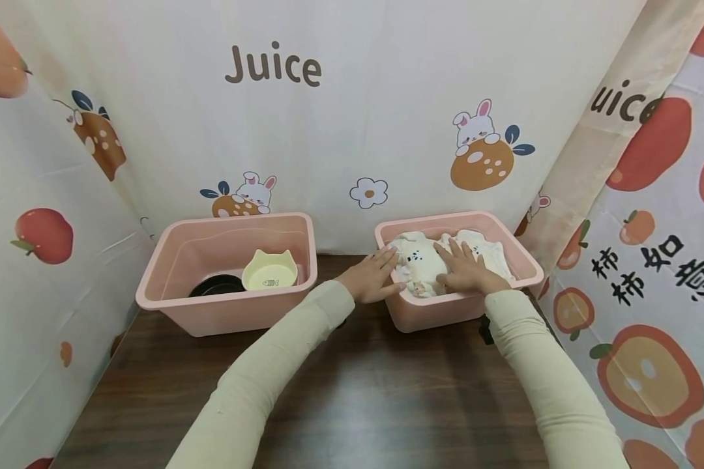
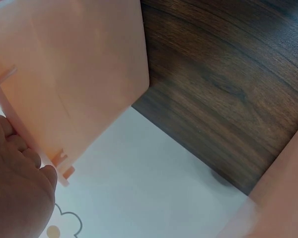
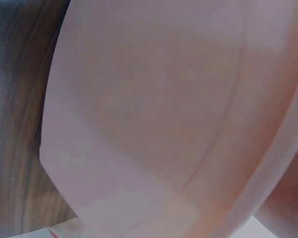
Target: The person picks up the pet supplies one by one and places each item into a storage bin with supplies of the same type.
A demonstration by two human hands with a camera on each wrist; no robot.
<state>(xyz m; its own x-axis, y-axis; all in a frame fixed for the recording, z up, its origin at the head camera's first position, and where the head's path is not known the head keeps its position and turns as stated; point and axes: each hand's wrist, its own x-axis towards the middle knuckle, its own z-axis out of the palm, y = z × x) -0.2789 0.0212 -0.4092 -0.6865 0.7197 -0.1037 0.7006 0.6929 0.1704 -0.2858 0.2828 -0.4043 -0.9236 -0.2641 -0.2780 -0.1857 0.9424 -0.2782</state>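
In the head view, white cloth items [image 1: 418, 255] with small animal-face prints fill the right pink bin [image 1: 415, 319]. My right hand [image 1: 469, 270] rests on them with fingers spread. At the bin's left rim is my left hand [image 1: 372, 277], fingers extended, the tips reaching the edge of the cloth. The left wrist view shows the left hand [image 2: 17, 181] beside the rim of the pink bin [image 2: 84, 69]. Mostly bin wall [image 3: 154, 109] fills the right wrist view, with a dark sliver of the right hand at the lower right edge.
A second pink bin [image 1: 229, 316] stands to the left on the dark wooden table [image 1: 352, 404]. It holds a pale yellow cat-eared bowl [image 1: 270, 270] and a round black item [image 1: 217, 285]. Printed curtains [image 1: 352, 117] hang close behind and on both sides.
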